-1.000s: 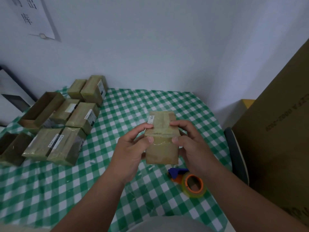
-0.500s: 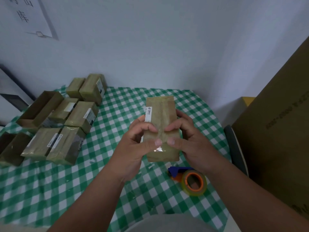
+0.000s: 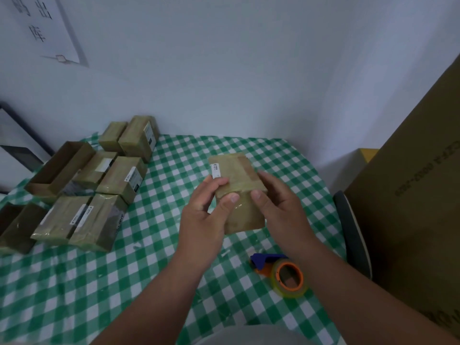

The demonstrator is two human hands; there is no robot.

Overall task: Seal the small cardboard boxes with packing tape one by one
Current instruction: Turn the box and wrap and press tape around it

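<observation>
I hold a small brown cardboard box above the middle of the table, its taped top facing me and a white label at its left edge. My left hand grips its left side, thumb pressed on the shiny tape. My right hand grips the right side, thumb also on the tape. A roll of packing tape in an orange and blue dispenser lies on the cloth below my right wrist.
A green-checked tablecloth covers the table. Several taped boxes and an open box sit at the left. A large cardboard carton and a chair edge stand at the right.
The box has tilted and turned slightly, its top end leaning left. My thumbs have slid apart along the tape, and my right fingers have shifted to the box's right side.
</observation>
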